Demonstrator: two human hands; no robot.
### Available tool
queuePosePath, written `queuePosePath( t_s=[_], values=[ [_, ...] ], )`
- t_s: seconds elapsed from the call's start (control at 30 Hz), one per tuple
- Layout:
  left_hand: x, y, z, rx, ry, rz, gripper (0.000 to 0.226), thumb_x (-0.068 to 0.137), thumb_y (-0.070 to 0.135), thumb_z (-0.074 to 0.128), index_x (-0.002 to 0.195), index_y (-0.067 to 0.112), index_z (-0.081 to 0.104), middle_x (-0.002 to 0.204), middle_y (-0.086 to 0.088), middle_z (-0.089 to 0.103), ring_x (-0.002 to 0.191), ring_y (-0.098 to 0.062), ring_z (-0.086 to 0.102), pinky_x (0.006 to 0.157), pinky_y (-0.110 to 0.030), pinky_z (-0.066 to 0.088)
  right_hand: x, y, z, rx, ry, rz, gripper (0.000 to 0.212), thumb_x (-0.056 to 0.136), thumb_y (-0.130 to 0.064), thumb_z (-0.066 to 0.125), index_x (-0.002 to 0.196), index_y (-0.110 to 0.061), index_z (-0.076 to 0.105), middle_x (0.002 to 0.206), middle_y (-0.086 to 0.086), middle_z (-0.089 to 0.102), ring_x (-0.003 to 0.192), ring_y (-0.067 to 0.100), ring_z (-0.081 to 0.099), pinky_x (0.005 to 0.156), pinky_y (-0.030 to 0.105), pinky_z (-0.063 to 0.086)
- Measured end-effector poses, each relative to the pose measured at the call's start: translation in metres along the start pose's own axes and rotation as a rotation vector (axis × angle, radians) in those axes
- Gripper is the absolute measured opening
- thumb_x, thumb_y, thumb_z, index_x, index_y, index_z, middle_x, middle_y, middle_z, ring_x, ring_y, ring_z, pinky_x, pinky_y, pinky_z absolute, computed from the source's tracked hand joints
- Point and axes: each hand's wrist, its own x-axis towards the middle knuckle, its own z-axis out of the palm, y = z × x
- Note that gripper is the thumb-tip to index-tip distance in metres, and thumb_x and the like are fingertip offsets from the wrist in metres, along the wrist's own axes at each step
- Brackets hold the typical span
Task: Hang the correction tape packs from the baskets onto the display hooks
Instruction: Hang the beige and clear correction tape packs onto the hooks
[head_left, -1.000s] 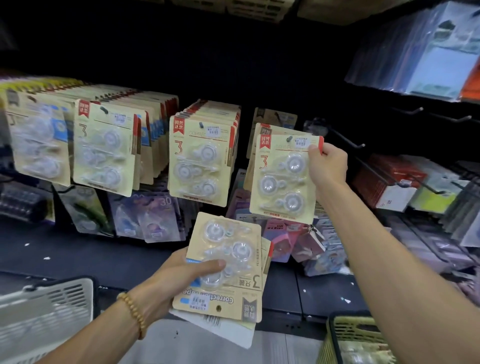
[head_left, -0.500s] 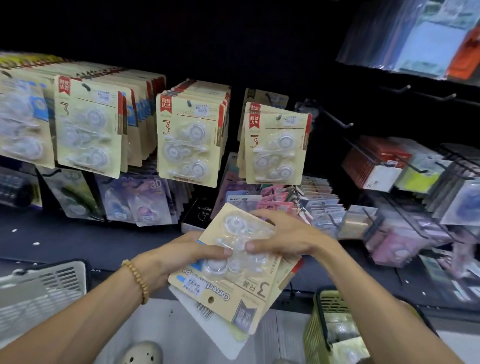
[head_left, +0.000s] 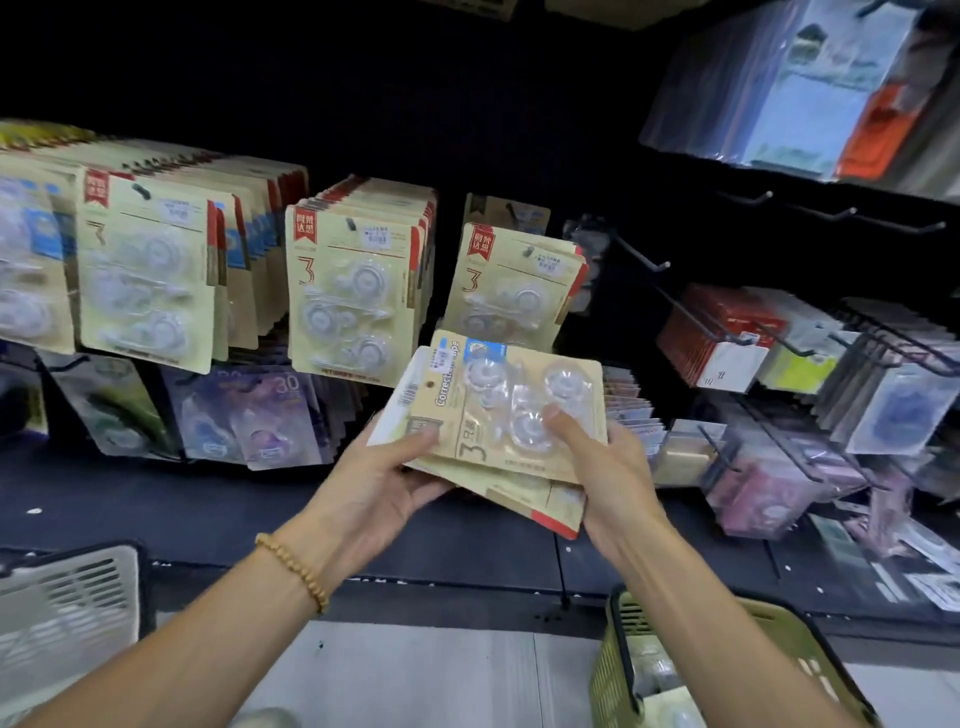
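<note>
I hold a small stack of beige correction tape packs (head_left: 519, 395) in front of the display, the top pack lying sideways with clear blisters up. My left hand (head_left: 379, 478) grips the stack's left lower edge from beneath. My right hand (head_left: 608, 467) grips the right side, thumb pressed on a blister. Behind the stack, a short row of hung packs (head_left: 514, 280) sits on a display hook. Fuller rows hang at the centre (head_left: 348, 280) and the left (head_left: 150, 270).
A green basket (head_left: 623, 660) stands at the lower right, a grey basket (head_left: 67, 608) at the lower left. Bare black hooks (head_left: 639, 254) stick out right of the hung packs. Other stationery packs (head_left: 727, 343) hang at the right, purple packs (head_left: 265, 415) below.
My right hand let go of the pack now hanging on the hook, came down to the stack, and both hands have turned the stack so the top pack lies sideways and higher.
</note>
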Motion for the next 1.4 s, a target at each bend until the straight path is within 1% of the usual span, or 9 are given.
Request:
queuePosePath(
  t_s=[0.13, 0.27, 0.3, 0.4, 0.57, 0.77, 0.93, 1.17, 1.4],
  values=[
    [0.003, 0.003, 0.004, 0.073, 0.183, 0.123, 0.029, 0.088, -0.003, 0.063, 0.109, 0.017, 0.065, 0.091, -0.007, 0.077, 0.073, -0.022, 0.072, 0.064, -0.038, 0.061, -0.014, -0.007, -0.006, -0.13, -0.067, -0.13, 0.043, 0.083, -0.019, 0.081, 0.122, -0.013, 0.064, 0.106, 0.0, 0.076, 0.09, 0.012, 0.074, 0.06, 0.018, 0.054],
    [0.002, 0.009, 0.005, 0.247, 0.171, 0.13, 0.027, 0.087, -0.004, 0.064, 0.105, 0.015, 0.068, 0.093, -0.01, 0.077, 0.075, -0.027, 0.067, 0.078, -0.046, 0.045, -0.007, -0.025, -0.021, -0.464, -0.007, -0.295, 0.114, 0.055, -0.048, 0.085, 0.153, -0.029, 0.029, 0.133, -0.012, 0.05, 0.111, 0.003, 0.057, 0.089, 0.025, 0.051],
    [0.001, 0.008, 0.006, 0.276, 0.167, 0.115, 0.027, 0.087, -0.004, 0.065, 0.107, 0.013, 0.069, 0.097, -0.011, 0.078, 0.075, -0.026, 0.07, 0.079, -0.045, 0.047, -0.006, -0.028, -0.024, -0.554, -0.082, -0.288, 0.11, 0.053, -0.049, 0.084, 0.15, -0.033, 0.035, 0.13, -0.014, 0.055, 0.11, 0.003, 0.059, 0.091, 0.027, 0.052],
    [0.0, 0.002, 0.008, 0.344, 0.173, 0.064, 0.025, 0.088, 0.002, 0.068, 0.113, 0.003, 0.071, 0.096, -0.014, 0.078, 0.073, -0.022, 0.072, 0.076, -0.038, 0.054, -0.004, -0.029, -0.025, -0.674, -0.361, -0.19, 0.05, 0.065, -0.033, 0.089, 0.109, -0.029, 0.067, 0.1, -0.008, 0.076, 0.09, 0.008, 0.073, 0.081, 0.029, 0.06],
    [-0.005, -0.001, 0.014, 0.188, 0.073, 0.004, 0.046, 0.08, 0.023, 0.072, 0.124, 0.011, 0.068, 0.111, -0.014, 0.076, 0.095, -0.029, 0.074, 0.088, -0.045, 0.058, 0.007, -0.01, -0.018, -0.406, -0.288, -0.184, 0.077, 0.057, -0.043, 0.096, 0.124, -0.032, 0.059, 0.114, 0.002, 0.074, 0.106, 0.025, 0.071, 0.093, 0.049, 0.057],
    [0.0, 0.001, 0.016, 0.11, 0.032, 0.063, 0.054, 0.082, 0.016, 0.07, 0.134, 0.017, 0.058, 0.124, -0.01, 0.071, 0.113, -0.03, 0.07, 0.093, -0.049, 0.057, 0.008, -0.012, -0.008, -0.087, -0.162, -0.154, 0.068, 0.061, -0.023, 0.088, 0.12, -0.009, 0.056, 0.111, 0.012, 0.075, 0.096, 0.028, 0.075, 0.079, 0.042, 0.062],
    [0.004, 0.004, 0.004, 0.271, 0.121, 0.087, 0.041, 0.09, 0.003, 0.068, 0.128, 0.018, 0.06, 0.117, -0.008, 0.074, 0.109, -0.03, 0.071, 0.097, -0.055, 0.054, 0.019, -0.029, -0.003, -0.126, -0.016, -0.294, 0.049, 0.076, -0.018, 0.085, 0.115, -0.015, 0.057, 0.102, 0.0, 0.076, 0.095, 0.02, 0.075, 0.084, 0.042, 0.061],
    [-0.003, 0.003, -0.012, 0.364, 0.239, 0.041, 0.034, 0.088, 0.0, 0.071, 0.117, 0.018, 0.065, 0.104, -0.008, 0.078, 0.094, -0.03, 0.075, 0.084, -0.047, 0.059, 0.055, -0.077, 0.018, -0.291, -0.079, -0.425, 0.034, 0.088, -0.028, 0.079, 0.112, -0.024, 0.057, 0.107, 0.008, 0.075, 0.093, 0.025, 0.076, 0.085, 0.052, 0.061],
    [-0.006, 0.012, -0.021, 0.396, 0.281, 0.023, 0.033, 0.085, 0.002, 0.074, 0.113, 0.017, 0.066, 0.102, -0.009, 0.078, 0.095, -0.034, 0.074, 0.093, -0.056, 0.056, 0.075, -0.08, 0.021, -0.331, 0.035, -0.395, 0.024, 0.089, -0.03, 0.077, 0.104, -0.027, 0.058, 0.108, 0.004, 0.074, 0.094, 0.021, 0.074, 0.085, 0.045, 0.061]
  ],
)
